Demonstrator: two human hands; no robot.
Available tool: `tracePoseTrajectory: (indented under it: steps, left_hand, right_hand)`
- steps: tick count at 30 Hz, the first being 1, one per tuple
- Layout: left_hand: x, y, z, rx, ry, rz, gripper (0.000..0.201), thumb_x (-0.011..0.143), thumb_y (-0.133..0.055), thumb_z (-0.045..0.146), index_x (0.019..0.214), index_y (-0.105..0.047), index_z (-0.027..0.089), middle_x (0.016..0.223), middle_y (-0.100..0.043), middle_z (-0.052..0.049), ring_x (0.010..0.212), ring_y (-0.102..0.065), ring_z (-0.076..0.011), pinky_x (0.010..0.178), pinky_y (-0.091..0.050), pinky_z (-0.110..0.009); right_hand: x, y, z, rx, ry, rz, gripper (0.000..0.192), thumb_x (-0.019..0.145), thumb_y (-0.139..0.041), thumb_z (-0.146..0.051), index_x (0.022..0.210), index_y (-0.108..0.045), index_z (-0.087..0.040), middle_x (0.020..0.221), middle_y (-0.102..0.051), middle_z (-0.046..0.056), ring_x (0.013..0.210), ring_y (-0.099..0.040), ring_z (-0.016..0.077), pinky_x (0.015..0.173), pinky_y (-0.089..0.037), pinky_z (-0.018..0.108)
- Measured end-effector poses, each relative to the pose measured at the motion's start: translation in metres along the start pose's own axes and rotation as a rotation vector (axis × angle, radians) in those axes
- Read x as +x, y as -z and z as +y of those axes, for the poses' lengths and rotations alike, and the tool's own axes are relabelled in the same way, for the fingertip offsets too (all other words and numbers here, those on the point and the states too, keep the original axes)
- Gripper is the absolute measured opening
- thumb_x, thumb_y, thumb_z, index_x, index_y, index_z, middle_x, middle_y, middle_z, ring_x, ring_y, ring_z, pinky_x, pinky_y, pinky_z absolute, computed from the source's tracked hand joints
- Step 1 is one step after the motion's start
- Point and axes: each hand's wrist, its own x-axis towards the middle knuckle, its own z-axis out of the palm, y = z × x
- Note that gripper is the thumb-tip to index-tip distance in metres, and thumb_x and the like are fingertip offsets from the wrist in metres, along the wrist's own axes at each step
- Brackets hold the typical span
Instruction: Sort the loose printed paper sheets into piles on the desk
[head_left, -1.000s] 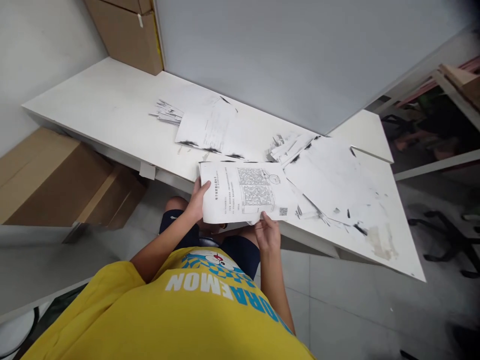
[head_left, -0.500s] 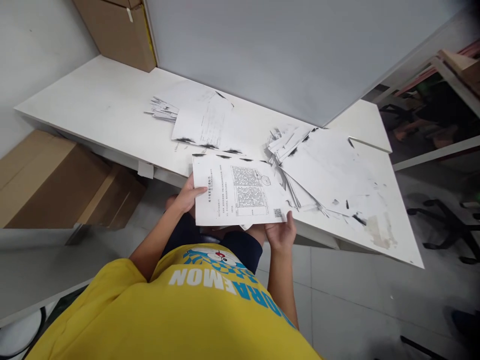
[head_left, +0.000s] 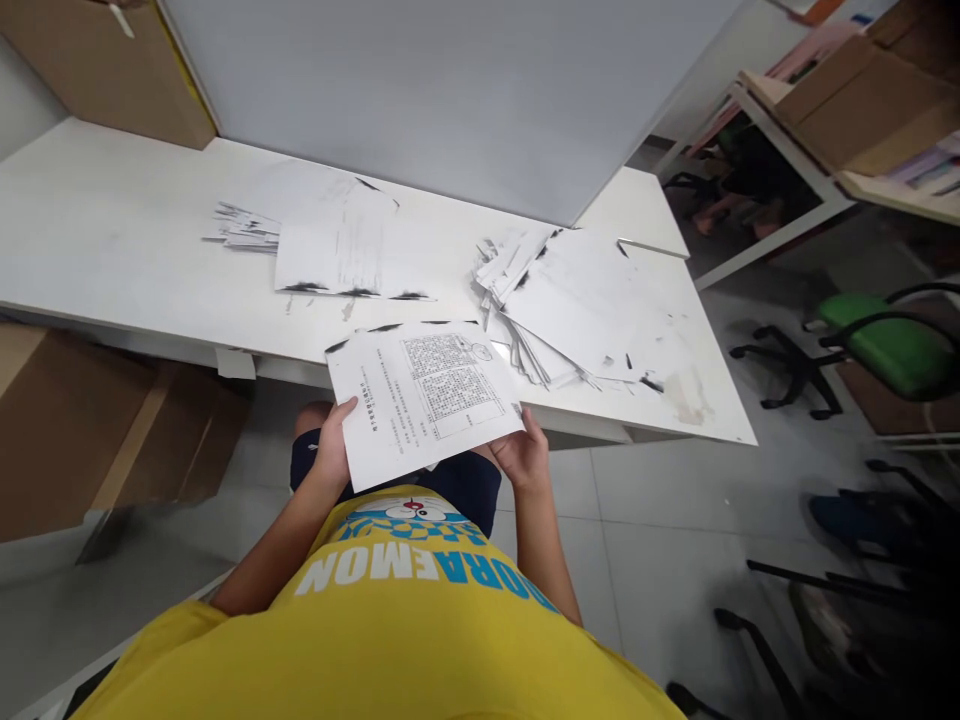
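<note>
A printed sheet of paper (head_left: 382, 400) with black-smudged far corners is held over my lap, at the table's front edge. My left hand (head_left: 334, 440) grips its left side, thumb on top. At its right corner, my right hand (head_left: 523, 450) is closed on the same sheet, with the fingers partly hidden beneath. Beyond it on the white table lies a larger sheet with black marks along its edge (head_left: 322, 250), next to a fan of paper strips (head_left: 244, 230). To the right, a messy stack of papers (head_left: 566, 300) spreads out, its edges blackened.
The white table (head_left: 97, 250) backs onto a grey partition (head_left: 450, 90). A cardboard box (head_left: 112, 70) stands at the back left, and more boxes (head_left: 112, 430) sit below the left edge. A green chair (head_left: 885, 340) and other chairs are on the right.
The sheet has tilted, its right side turned upward, and come slightly nearer to my body, both hands still on it. My view has swung to the right.
</note>
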Motion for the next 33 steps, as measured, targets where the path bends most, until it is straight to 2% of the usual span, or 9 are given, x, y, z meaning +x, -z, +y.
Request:
tracePoseTrajectory:
  steps: [3, 5, 9, 12, 18, 23, 28, 31, 33]
  left_hand:
    - [-0.006, -0.003, -0.001, 0.005, 0.165, 0.036, 0.046, 0.079, -0.065, 0.031, 0.12, -0.067, 0.01, 0.106, -0.076, -0.016, 0.111, -0.068, -0.0379, 0.096, -0.058, -0.05]
    - [-0.006, -0.004, -0.001, 0.048, 0.219, 0.047, 0.043, 0.079, -0.065, 0.026, 0.118, -0.068, 0.01, 0.107, -0.075, -0.017, 0.112, -0.069, -0.0367, 0.098, -0.057, -0.049]
    - [-0.006, -0.003, 0.004, 0.197, 0.087, 0.033, 0.038, 0.067, -0.075, 0.014, 0.105, -0.07, 0.01, 0.106, -0.076, -0.017, 0.107, -0.07, -0.0357, 0.095, -0.059, -0.044]
    - [-0.006, 0.001, 0.016, 0.273, -0.057, 0.022, 0.045, 0.058, -0.082, 0.013, 0.101, -0.069, 0.012, 0.104, -0.076, -0.015, 0.103, -0.072, -0.0352, 0.09, -0.061, -0.042]
    - [-0.002, 0.007, 0.041, 0.294, -0.253, -0.028, 0.048, 0.064, -0.084, 0.021, 0.109, -0.068, 0.017, 0.108, -0.075, -0.011, 0.111, -0.069, -0.0314, 0.094, -0.06, -0.037]
    - [0.006, 0.006, 0.039, 0.272, -0.265, -0.037, 0.039, 0.066, -0.084, 0.029, 0.099, -0.07, 0.016, 0.107, -0.075, -0.014, 0.117, -0.066, -0.0361, 0.097, -0.059, -0.043]
    - [0.015, 0.004, 0.028, 0.258, -0.27, 0.011, 0.039, 0.063, -0.085, 0.023, 0.097, -0.069, 0.014, 0.104, -0.076, -0.016, 0.117, -0.065, -0.038, 0.1, -0.057, -0.049]
    - [0.02, 0.003, 0.026, 0.239, -0.281, 0.009, 0.036, 0.063, -0.083, 0.019, 0.096, -0.069, 0.013, 0.103, -0.076, -0.016, 0.114, -0.067, -0.0367, 0.1, -0.056, -0.048]
    - [0.025, 0.003, 0.026, 0.228, -0.261, 0.005, 0.033, 0.064, -0.082, 0.018, 0.094, -0.069, 0.013, 0.103, -0.076, -0.015, 0.111, -0.069, -0.0353, 0.099, -0.057, -0.047]
  right_hand:
    - [-0.003, 0.001, 0.003, -0.002, -0.009, -0.012, 0.043, 0.079, -0.065, -0.055, 0.108, -0.07, -0.023, 0.118, -0.074, 0.008, 0.114, -0.068, 0.0269, 0.089, -0.061, 0.045]
    - [-0.003, 0.006, 0.001, -0.028, -0.029, 0.008, 0.046, 0.076, -0.069, -0.056, 0.107, -0.07, -0.022, 0.115, -0.074, 0.008, 0.111, -0.069, 0.0278, 0.087, -0.061, 0.044]
    - [0.002, 0.019, -0.008, -0.164, -0.027, 0.119, 0.041, 0.064, -0.082, -0.038, 0.098, -0.073, -0.019, 0.092, -0.078, 0.005, 0.086, -0.073, 0.0216, 0.077, -0.062, 0.033]
    - [0.005, 0.026, -0.016, -0.3, 0.031, 0.196, 0.036, 0.06, -0.084, -0.028, 0.093, -0.073, -0.018, 0.087, -0.077, 0.003, 0.077, -0.071, 0.0188, 0.076, -0.06, 0.032]
    - [0.01, 0.035, -0.032, -0.437, 0.106, 0.26, 0.036, 0.061, -0.082, -0.027, 0.095, -0.074, -0.018, 0.083, -0.077, 0.002, 0.074, -0.067, 0.0186, 0.073, -0.056, 0.032]
    - [0.014, 0.027, -0.036, -0.516, 0.076, 0.184, 0.038, 0.064, -0.081, -0.03, 0.1, -0.076, -0.019, 0.091, -0.078, 0.002, 0.081, -0.068, 0.0194, 0.075, -0.055, 0.032]
    - [0.018, 0.016, -0.034, -0.503, 0.066, 0.159, 0.039, 0.064, -0.084, -0.036, 0.098, -0.075, -0.018, 0.093, -0.078, 0.004, 0.085, -0.069, 0.0213, 0.081, -0.057, 0.035]
    - [0.016, 0.018, -0.021, -0.371, 0.105, 0.162, 0.043, 0.068, -0.083, -0.042, 0.102, -0.073, -0.017, 0.098, -0.078, 0.006, 0.09, -0.071, 0.0224, 0.086, -0.058, 0.036]
    - [0.013, 0.018, -0.001, -0.257, 0.152, 0.188, 0.047, 0.07, -0.08, -0.046, 0.106, -0.07, -0.017, 0.101, -0.077, 0.007, 0.095, -0.072, 0.0229, 0.088, -0.058, 0.037]
